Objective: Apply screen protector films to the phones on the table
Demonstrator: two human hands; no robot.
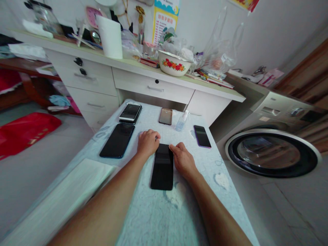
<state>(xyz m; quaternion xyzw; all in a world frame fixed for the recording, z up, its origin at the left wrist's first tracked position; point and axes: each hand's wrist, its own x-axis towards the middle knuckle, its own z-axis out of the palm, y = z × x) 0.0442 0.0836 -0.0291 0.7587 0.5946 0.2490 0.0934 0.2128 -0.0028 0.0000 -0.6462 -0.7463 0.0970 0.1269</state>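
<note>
A black smartphone (162, 167) lies face up on the patterned tablecloth, its dark screen towards me. My right hand (183, 160) grips its upper right edge, thumb at the corner. At the upper left corner of the phone is my left hand (148, 141), its fingers curled in; whatever they may hold is hidden. Beyond the hands stand a clear spray bottle (181, 121) and a brownish phone case (165, 116). To the left lies a larger dark phone (118, 140), with a small stack of phones (130, 113) behind it. A purple-edged phone (202, 136) rests at the right.
A pale flat board or box (64, 201) lies along the table's left side. Behind the table is a white desk (153, 83) bearing a flowered bowl (175, 64), a paper roll (109, 37) and plastic bags. A washing machine (271, 150) stands right; a red bag (28, 131) lies left on the floor.
</note>
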